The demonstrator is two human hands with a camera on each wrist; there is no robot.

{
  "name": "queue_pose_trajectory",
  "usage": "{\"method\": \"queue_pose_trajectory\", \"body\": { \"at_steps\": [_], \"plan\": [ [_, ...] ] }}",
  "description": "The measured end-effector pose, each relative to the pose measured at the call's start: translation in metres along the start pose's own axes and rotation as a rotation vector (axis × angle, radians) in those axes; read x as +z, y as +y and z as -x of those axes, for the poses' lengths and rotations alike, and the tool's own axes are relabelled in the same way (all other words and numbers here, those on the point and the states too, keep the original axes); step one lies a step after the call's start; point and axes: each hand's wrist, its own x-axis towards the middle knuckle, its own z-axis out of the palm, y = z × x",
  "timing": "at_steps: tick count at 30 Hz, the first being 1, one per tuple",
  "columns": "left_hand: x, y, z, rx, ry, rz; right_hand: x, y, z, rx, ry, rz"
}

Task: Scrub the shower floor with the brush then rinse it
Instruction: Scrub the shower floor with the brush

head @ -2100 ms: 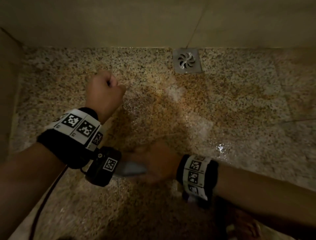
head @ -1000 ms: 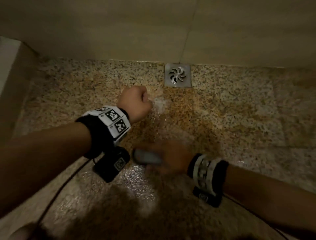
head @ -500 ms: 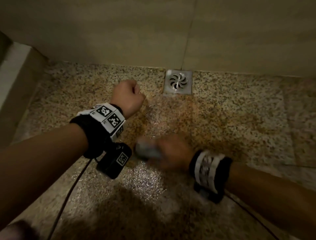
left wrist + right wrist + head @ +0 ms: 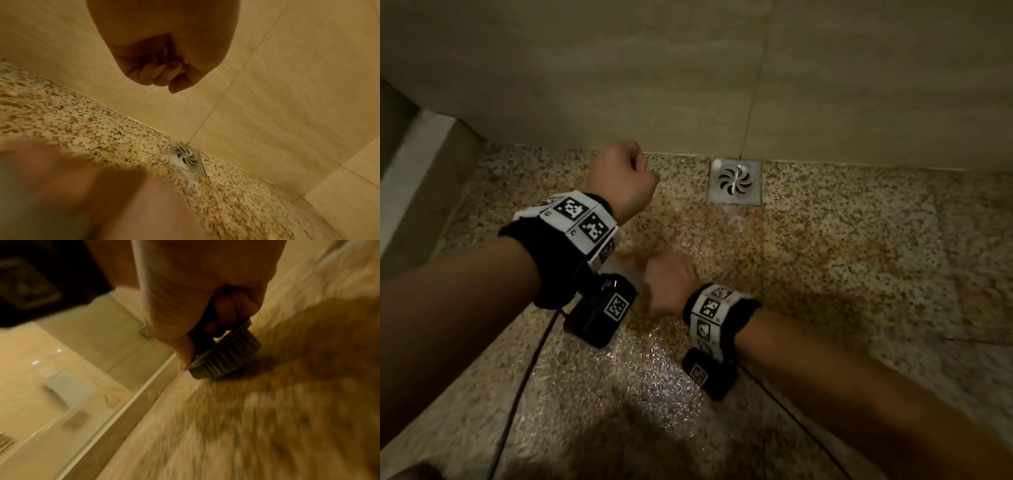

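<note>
Head view — wet speckled floor (image 4: 825, 240), tiled wall (image 4: 619, 68)

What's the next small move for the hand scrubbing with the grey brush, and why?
Probably stroke the grey bristle brush toward the square metal drain. The right hand grips it bristles-down on the wet speckled stone floor, and the brownish patch before the drain looks unfinished.

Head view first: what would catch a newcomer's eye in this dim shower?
Two forearms with black-and-white patterned wristbands reach over a speckled stone floor. The left hand is a closed fist holding nothing, held up near the wall. The right hand grips a gray brush, bristles on the wet floor, while a shiny square drain sits against the wall.
</note>
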Motion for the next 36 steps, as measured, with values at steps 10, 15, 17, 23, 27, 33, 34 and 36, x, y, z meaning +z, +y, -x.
{"method": "queue_pose_trajectory", "body": {
  "at_steps": [10, 15, 17, 23, 27, 33, 34, 36],
  "plan": [
    [-0.006, 0.010, -0.004, 0.032, -0.023, -0.079, -0.070, 0.077, -0.052, 0.323, 0.475, -0.168],
    [0.023, 0.018, -0.005, 0.118, -0.066, -0.110, -0.034, 0.055, -0.062, 0.296, 0.277, -0.040],
    [0.028, 0.020, -0.005, 0.149, -0.083, -0.143, -0.049, 0.084, -0.063, 0.388, 0.353, -0.058],
    [0.030, 0.036, -0.009, 0.192, -0.096, -0.168, -0.095, 0.130, -0.022, 0.451, 0.508, -0.263],
    [0.036, 0.064, -0.005, 0.174, -0.132, -0.138, -0.124, 0.151, 0.018, 0.574, 0.600, -0.468],
    [0.078, 0.152, 0.012, 0.237, -0.186, -0.033, -0.165, 0.236, 0.120, 0.957, 0.793, -0.597],
    [0.089, 0.170, 0.017, 0.254, -0.197, -0.011, -0.166, 0.249, 0.139, 1.008, 0.816, -0.607],
    [0.112, 0.199, 0.030, 0.276, -0.222, 0.023, -0.162, 0.272, 0.172, 1.094, 0.837, -0.625]
  ]
}}
